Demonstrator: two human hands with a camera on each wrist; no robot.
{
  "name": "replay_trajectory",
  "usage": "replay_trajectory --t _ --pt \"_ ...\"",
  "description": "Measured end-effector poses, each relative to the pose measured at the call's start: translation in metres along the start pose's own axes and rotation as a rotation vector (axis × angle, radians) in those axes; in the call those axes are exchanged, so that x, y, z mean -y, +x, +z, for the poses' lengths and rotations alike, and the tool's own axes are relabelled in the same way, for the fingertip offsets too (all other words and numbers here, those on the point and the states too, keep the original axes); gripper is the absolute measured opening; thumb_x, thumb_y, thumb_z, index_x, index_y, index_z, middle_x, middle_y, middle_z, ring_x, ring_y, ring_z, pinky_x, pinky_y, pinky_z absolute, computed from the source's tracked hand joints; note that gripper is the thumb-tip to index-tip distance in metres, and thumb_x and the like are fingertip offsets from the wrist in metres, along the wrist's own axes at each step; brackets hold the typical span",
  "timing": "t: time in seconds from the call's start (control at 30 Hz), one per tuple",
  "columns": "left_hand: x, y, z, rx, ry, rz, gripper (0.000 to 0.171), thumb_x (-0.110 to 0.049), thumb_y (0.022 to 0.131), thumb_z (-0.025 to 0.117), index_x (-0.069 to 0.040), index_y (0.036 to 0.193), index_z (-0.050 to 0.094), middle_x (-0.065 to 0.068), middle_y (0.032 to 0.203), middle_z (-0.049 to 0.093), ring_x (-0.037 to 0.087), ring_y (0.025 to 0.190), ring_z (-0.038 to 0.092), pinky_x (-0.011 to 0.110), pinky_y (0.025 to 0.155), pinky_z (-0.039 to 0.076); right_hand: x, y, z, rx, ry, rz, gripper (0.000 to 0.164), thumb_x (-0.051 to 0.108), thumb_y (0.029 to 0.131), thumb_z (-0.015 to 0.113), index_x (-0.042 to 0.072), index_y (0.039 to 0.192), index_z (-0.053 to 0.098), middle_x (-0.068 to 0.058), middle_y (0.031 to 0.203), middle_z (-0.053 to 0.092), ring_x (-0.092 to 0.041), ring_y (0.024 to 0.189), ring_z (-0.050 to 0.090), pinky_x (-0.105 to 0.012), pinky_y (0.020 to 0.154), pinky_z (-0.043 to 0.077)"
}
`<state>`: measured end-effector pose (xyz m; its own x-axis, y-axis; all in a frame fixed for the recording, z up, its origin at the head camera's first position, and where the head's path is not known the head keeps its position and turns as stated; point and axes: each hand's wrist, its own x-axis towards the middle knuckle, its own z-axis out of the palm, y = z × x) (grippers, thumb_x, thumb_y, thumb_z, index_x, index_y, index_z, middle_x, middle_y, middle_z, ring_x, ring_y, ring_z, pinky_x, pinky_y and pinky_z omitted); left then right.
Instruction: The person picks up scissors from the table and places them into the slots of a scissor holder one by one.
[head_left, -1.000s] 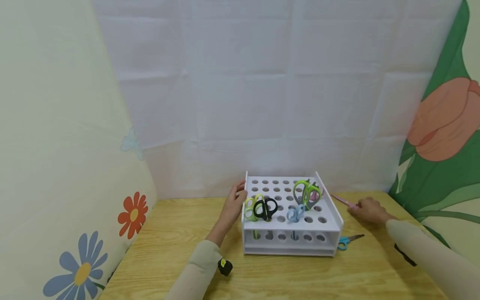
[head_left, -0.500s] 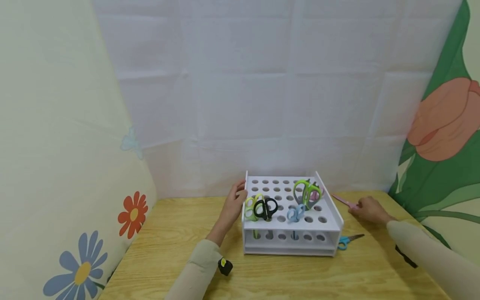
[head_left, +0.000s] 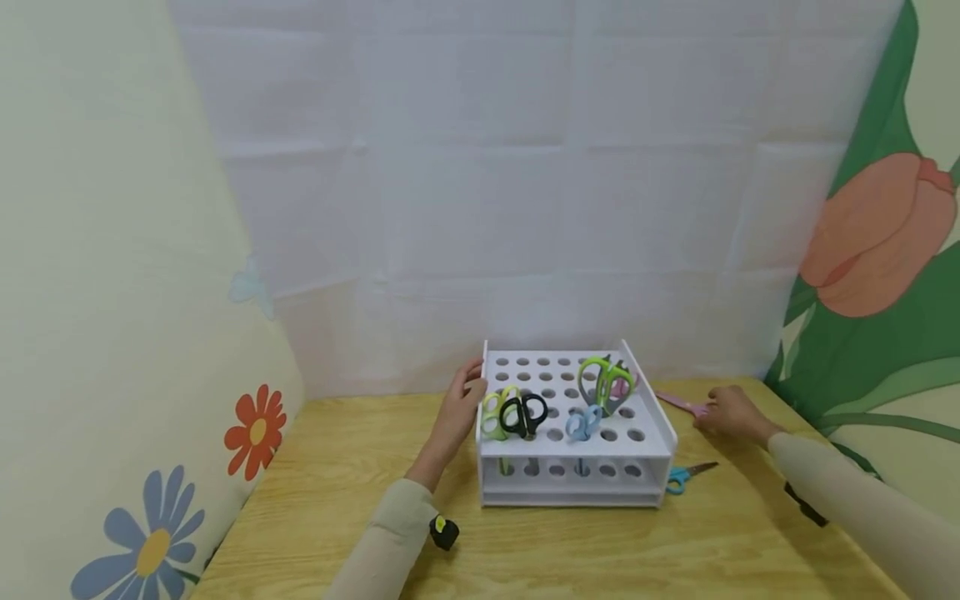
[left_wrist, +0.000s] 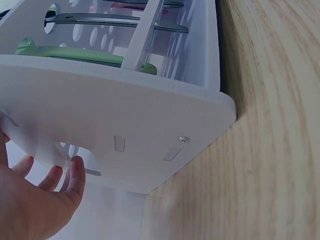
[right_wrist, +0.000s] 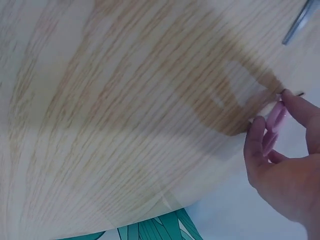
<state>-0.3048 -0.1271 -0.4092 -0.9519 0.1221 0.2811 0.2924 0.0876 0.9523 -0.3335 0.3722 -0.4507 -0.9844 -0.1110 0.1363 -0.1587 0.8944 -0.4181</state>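
A white rack (head_left: 566, 446) with rows of round holes stands on the table. Scissors hang in it: light green (head_left: 491, 417), black (head_left: 523, 417), pale blue (head_left: 583, 423), a green and grey pair (head_left: 604, 385) and a pink pair (head_left: 624, 385) partly behind that. My left hand (head_left: 457, 408) rests its fingertips against the rack's left side panel (left_wrist: 120, 125), by the cutout. Right of the rack, my right hand (head_left: 731, 412) pinches another pair of pink scissors (right_wrist: 274, 122) by the handle between thumb and fingers. Its blades point left toward the rack.
Blue-handled scissors (head_left: 678, 479) lie on the wooden table (head_left: 360, 492) close to the rack's front right corner. A white cloth (head_left: 465, 208) hangs behind the table, and flower-printed cloths (head_left: 127, 250) stand at both sides.
The head view has shifted slightly, so everything sits a little further left. The pink scissors in my right hand have turned a bit, showing a wider blade. My left hand stays at the rack.
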Motion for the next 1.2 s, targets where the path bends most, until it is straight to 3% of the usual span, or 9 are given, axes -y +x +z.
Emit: replay_trajectory --t 0.07,0.3,0.43,0.57,0.77,0.97,1.2 --pt "0.001 0.002 -0.001 -0.002 0.000 -0.001 0.048 -0.017 0.107 0.050 -0.006 0.153 0.042 0.022 0.148 0.048 0.039 0.129 0.048 0.054 0.108 0.037 0.001 0.001 -0.002 0.037 0.037 0.060 0.048 0.014 0.080 0.084 -0.023 0.099 0.060 -0.022 0.085 0.063 -0.031 0.076 0.059 -0.044 0.068 0.053" --pt "0.041 0.023 0.000 -0.017 0.010 0.007 0.052 -0.030 0.107 0.050 -0.012 0.155 0.041 0.014 0.148 0.049 0.035 0.130 0.049 0.054 0.108 0.037 0.000 0.002 -0.002 0.089 0.176 0.214 0.063 0.016 0.080 0.085 -0.021 0.116 0.048 -0.029 0.104 0.058 -0.034 0.090 0.059 -0.042 0.076 0.053" --pt "0.040 0.024 0.001 -0.022 0.017 0.009 0.051 -0.030 0.106 0.051 -0.014 0.154 0.043 0.011 0.146 0.051 0.033 0.127 0.051 0.052 0.106 0.039 0.009 0.000 -0.005 0.090 0.272 0.225 0.054 0.005 0.085 0.077 -0.022 0.119 0.046 -0.030 0.104 0.058 -0.031 0.086 0.062 -0.036 0.070 0.055" --pt "0.037 0.025 0.002 -0.022 0.023 0.015 0.050 -0.028 0.106 0.050 -0.014 0.153 0.044 0.011 0.146 0.051 0.033 0.127 0.051 0.052 0.106 0.040 0.021 -0.001 -0.010 0.049 0.367 0.168 0.051 -0.003 0.085 0.072 -0.025 0.121 0.043 -0.031 0.102 0.058 -0.027 0.081 0.063 -0.033 0.067 0.056" --pt "0.036 0.026 0.001 -0.013 0.020 0.008 0.050 -0.031 0.106 0.050 -0.016 0.154 0.044 0.010 0.146 0.050 0.032 0.127 0.050 0.052 0.105 0.041 0.038 -0.003 -0.015 0.008 0.403 0.127 0.046 -0.001 0.091 0.069 -0.026 0.121 0.045 -0.028 0.098 0.061 -0.023 0.077 0.064 -0.035 0.067 0.056" --pt "0.038 0.027 0.000 -0.026 0.019 0.019 0.049 -0.031 0.105 0.051 -0.018 0.152 0.046 0.011 0.145 0.051 0.033 0.127 0.051 0.052 0.105 0.040 0.051 -0.003 -0.018 -0.031 0.379 0.090 0.039 0.007 0.097 0.066 -0.020 0.122 0.050 -0.023 0.095 0.064 -0.034 0.081 0.064 -0.045 0.070 0.055" --pt "0.040 0.023 -0.001 -0.026 0.018 0.000 0.050 -0.032 0.105 0.052 -0.018 0.153 0.045 0.011 0.146 0.050 0.033 0.129 0.049 0.053 0.107 0.039 0.053 -0.004 -0.017 -0.123 0.308 -0.004 0.037 0.009 0.097 0.069 -0.017 0.118 0.054 -0.019 0.092 0.064 -0.025 0.077 0.063 -0.036 0.063 0.054"
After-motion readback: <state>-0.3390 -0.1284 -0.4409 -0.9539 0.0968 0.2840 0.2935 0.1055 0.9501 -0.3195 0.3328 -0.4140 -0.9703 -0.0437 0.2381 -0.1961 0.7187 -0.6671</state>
